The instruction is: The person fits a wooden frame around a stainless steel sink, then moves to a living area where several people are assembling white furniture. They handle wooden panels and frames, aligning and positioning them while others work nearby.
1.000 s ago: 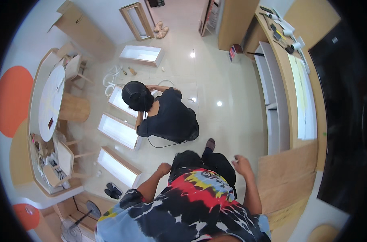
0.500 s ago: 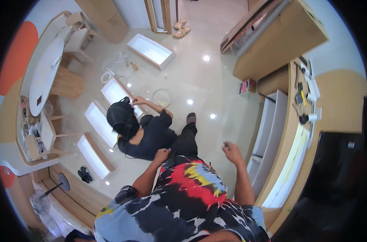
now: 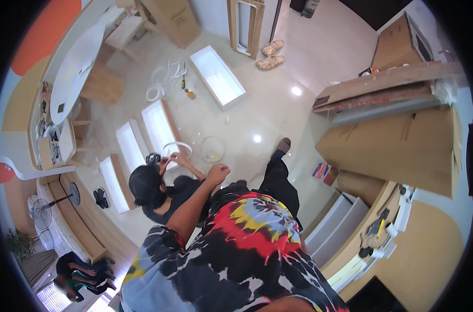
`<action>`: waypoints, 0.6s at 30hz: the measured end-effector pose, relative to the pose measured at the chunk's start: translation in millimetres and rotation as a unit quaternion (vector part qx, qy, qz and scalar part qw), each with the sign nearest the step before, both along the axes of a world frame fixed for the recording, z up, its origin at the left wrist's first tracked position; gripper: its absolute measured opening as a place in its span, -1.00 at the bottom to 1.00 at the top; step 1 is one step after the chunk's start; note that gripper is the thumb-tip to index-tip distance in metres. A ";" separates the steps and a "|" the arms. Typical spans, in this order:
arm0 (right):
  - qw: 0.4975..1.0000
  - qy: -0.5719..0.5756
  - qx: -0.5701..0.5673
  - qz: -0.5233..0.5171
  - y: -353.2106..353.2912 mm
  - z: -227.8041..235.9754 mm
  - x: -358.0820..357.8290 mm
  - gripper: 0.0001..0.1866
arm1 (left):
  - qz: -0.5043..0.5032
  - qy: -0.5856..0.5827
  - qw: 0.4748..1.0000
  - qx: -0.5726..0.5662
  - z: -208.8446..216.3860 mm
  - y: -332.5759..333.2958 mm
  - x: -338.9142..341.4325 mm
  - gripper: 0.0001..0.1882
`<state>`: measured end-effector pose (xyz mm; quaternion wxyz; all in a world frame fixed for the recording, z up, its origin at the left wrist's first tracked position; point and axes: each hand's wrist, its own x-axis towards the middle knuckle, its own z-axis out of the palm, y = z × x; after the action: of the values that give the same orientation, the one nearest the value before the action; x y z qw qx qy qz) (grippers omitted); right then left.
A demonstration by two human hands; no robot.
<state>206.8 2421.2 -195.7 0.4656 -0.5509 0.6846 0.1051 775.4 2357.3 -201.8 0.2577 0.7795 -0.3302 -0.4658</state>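
Observation:
In front of my body, over the floor, my left hand (image 3: 218, 174) hangs in the air with its fingers curled in and nothing visible in it. My right hand is out of the picture. Just beyond my left arm a person in dark clothes (image 3: 166, 200) crouches. That co-worker's hands (image 3: 175, 159) are raised together at a curved white strip (image 3: 183, 143). Before them lie long white trays with wood-coloured sides, among them a nearer one (image 3: 161, 122) and a farther one (image 3: 215, 73).
Thin coiled tubing (image 3: 211, 149) and a white roll (image 3: 154, 93) lie on the floor. At the right stand a big cardboard box (image 3: 387, 148) and a wooden counter with tools (image 3: 375, 229). Sandals (image 3: 270, 63) are by the doorway; a fan (image 3: 74, 193) stands left.
My view has turned right and my body has stepped forward. My left hand has swung forward and up; my right hand has left the picture. The co-worker's white strip has come into sight.

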 end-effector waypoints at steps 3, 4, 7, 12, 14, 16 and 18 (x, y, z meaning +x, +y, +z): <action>0.989 -0.040 -0.111 -0.084 -146.9 -15.9 3.4 -0.69 | 0.066 0.100 0.993 0.015 -4.0 -87.5 -16.5 -0.63; 0.985 -0.007 -0.148 -0.089 -202.9 -22.3 1.7 -0.70 | 0.087 0.142 0.986 0.013 3.3 -133.5 -16.0 -0.64; 0.971 -0.066 -0.177 -0.145 -359.9 -6.2 11.0 -0.59 | 0.060 0.114 0.991 -0.041 30.2 -265.1 6.5 -0.67; 0.981 -0.051 -0.186 0.005 -520.2 95.3 85.4 -0.59 | 0.199 0.230 0.946 -0.109 95.7 -461.8 51.3 -0.68; 0.986 -0.077 -0.145 0.007 -559.3 112.6 106.6 -0.61 | 0.202 0.243 0.938 -0.143 99.4 -538.7 95.4 -0.63; 0.986 -0.067 -0.151 0.006 -593.2 106.6 120.3 -0.62 | 0.219 0.213 0.942 -0.136 88.8 -615.1 145.2 -0.61; 0.991 -0.012 -0.133 0.032 -595.5 107.5 116.8 -0.63 | 0.250 0.211 0.933 -0.149 63.4 -681.0 203.3 -0.56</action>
<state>323.6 1825.7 -88.1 0.3931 -0.6305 0.6689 0.0215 978.7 1676.3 -138.5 0.5433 0.6729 -0.1279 -0.4854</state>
